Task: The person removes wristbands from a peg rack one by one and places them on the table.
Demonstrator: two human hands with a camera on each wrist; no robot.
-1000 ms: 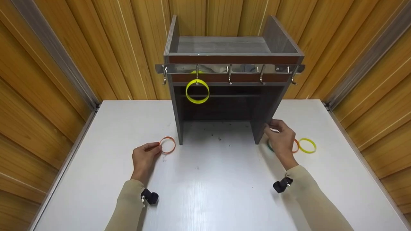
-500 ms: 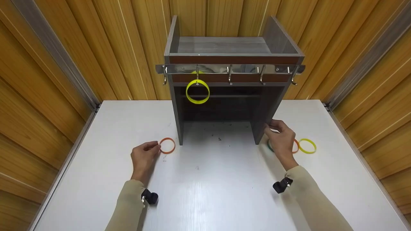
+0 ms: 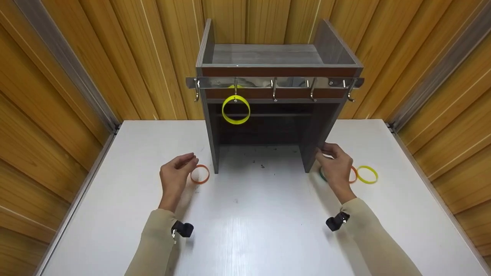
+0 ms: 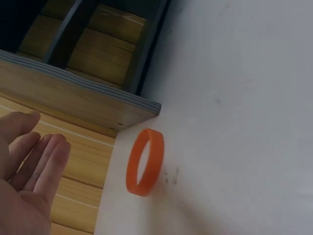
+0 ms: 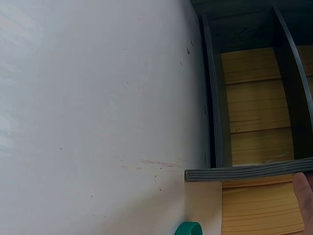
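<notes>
My left hand [image 3: 177, 174] is raised just beside an orange wristband [image 3: 208, 173] lying on the white table, with nothing between its fingers. In the left wrist view, the orange wristband [image 4: 152, 164] is apart from the loosely bent fingers [image 4: 54, 161]. At the right, my right hand [image 3: 335, 165] grips the front edge of the grey rack's side panel [image 3: 315, 147]. Only a fingertip [image 5: 302, 188] at that panel shows in the right wrist view. A yellow wristband [image 3: 249, 111] hangs from a hook on the rack's metal hook rail [image 3: 291, 82].
Right of the rack lie a second yellow wristband [image 3: 376, 175], an orange-red one [image 3: 355, 174] partly behind my right hand, and a green one [image 5: 188, 229]. Several hooks on the rail carry nothing. Wood-patterned walls [image 3: 69, 84] enclose the table [image 3: 245, 230].
My left hand has let go of the orange wristband and lifted away from it, up and slightly right. The wristband stays on the table; my right hand has not moved.
</notes>
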